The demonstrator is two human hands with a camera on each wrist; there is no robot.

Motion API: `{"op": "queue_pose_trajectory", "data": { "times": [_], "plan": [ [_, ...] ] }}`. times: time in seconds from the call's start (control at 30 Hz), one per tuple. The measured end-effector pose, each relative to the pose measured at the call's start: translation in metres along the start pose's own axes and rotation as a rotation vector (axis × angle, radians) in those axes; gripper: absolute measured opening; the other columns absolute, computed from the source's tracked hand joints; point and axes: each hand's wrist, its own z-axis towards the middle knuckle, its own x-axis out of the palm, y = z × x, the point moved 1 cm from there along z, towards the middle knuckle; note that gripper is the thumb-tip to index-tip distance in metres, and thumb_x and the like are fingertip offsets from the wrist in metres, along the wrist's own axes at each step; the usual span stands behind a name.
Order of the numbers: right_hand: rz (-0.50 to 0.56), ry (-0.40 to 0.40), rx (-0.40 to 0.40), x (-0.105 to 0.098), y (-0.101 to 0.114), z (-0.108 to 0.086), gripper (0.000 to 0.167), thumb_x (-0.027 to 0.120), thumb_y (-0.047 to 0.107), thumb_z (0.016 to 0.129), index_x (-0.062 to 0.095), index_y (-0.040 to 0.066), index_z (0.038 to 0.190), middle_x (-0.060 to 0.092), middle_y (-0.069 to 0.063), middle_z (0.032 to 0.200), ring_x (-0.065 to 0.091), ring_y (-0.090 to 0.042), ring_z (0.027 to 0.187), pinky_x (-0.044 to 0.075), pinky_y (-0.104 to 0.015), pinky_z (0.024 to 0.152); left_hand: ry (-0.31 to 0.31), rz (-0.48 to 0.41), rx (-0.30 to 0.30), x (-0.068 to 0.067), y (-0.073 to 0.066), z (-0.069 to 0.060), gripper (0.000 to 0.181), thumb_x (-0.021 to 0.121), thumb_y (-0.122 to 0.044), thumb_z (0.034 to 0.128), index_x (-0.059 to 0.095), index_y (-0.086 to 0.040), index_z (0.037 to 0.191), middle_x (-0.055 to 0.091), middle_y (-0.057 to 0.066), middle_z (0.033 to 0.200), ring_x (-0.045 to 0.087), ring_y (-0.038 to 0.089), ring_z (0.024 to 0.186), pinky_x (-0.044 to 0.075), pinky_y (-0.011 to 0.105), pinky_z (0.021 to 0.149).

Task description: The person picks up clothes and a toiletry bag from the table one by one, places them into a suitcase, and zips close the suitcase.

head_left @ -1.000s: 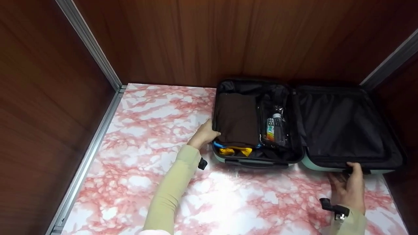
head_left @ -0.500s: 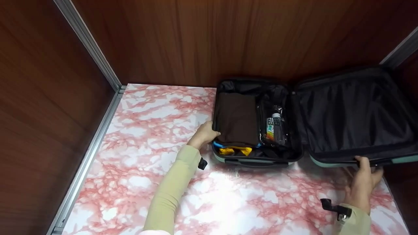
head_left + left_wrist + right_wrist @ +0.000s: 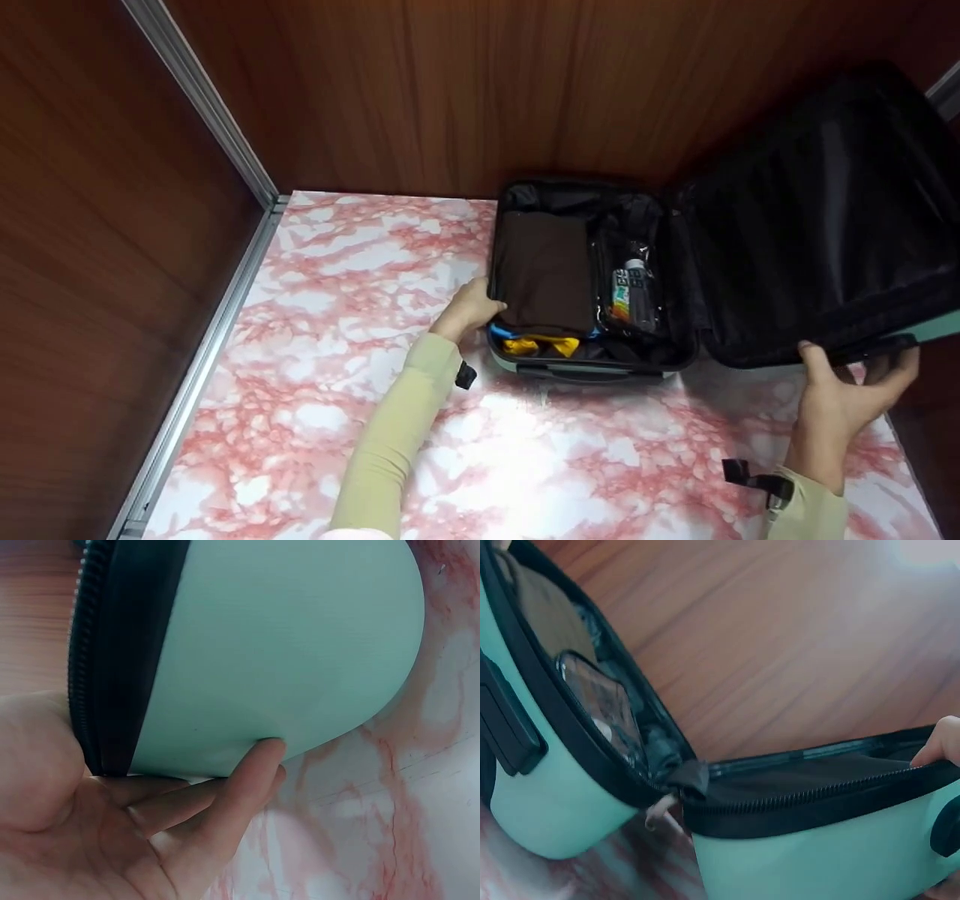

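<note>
A mint-green suitcase lies open; its left half holds a folded dark brown cloth, a clear pouch with a bottle and tube, and yellow cloth. My left hand grips the left edge, thumb on the rim; in the left wrist view its fingers lie against the green shell. The black-lined right half is tilted up off the surface. My right hand holds its front edge, thumb over the rim, as the right wrist view also shows at the zipper.
The suitcase is on a red-and-white marbled surface. Brown wood-grain panels stand behind it and at both sides, with metal strips at the corners. Small black devices are strapped at both wrists.
The right half has risen from nearly flat to a steep tilt, its outer side lifting most, with my right hand moving up and right. My left hand and the filled half have stayed put.
</note>
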Motion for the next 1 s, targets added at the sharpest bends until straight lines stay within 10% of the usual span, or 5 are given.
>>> {"op": "queue_pose_trajectory", "data": {
  "times": [0.2, 0.63, 1.0],
  "plan": [
    [-0.107, 0.056, -0.19, 0.017, 0.004, -0.024, 0.105, 0.075, -0.023, 0.066, 0.045, 0.029, 0.153, 0.046, -0.01, 0.143, 0.056, -0.027, 0.107, 0.05, -0.03, 0.083, 0.016, -0.021, -0.005, 0.001, -0.002, 0.0, 0.044, 0.07, -0.013, 0.0939, 0.059, 0.005, 0.132, 0.063, 0.02, 0.129, 0.058, 0.033, 0.119, 0.046, 0.04, 0.1],
    [-0.293, 0.35, -0.785, 0.052, -0.013, -0.063, 0.098, 0.08, 0.0, 0.057, 0.035, -0.011, 0.144, 0.044, -0.016, 0.149, 0.043, -0.033, 0.132, 0.032, -0.046, 0.113, 0.007, 0.022, 0.01, -0.001, -0.003, 0.002, 0.03, 0.071, -0.013, 0.0923, 0.066, 0.004, 0.116, 0.068, 0.019, 0.116, 0.063, 0.032, 0.106, 0.049, 0.04, 0.092],
    [-0.444, 0.626, -1.231, 0.08, -0.047, -0.1, 0.071, 0.082, 0.035, 0.073, 0.059, 0.005, 0.134, 0.056, -0.022, 0.137, 0.043, -0.051, 0.131, 0.019, -0.073, 0.109, -0.006, -0.003, 0.071, -0.003, 0.002, 0.0, 0.02, 0.066, -0.006, 0.0878, 0.067, 0.003, 0.106, 0.068, 0.016, 0.101, 0.057, 0.025, 0.088, 0.05, 0.041, 0.087]
  ]
}}
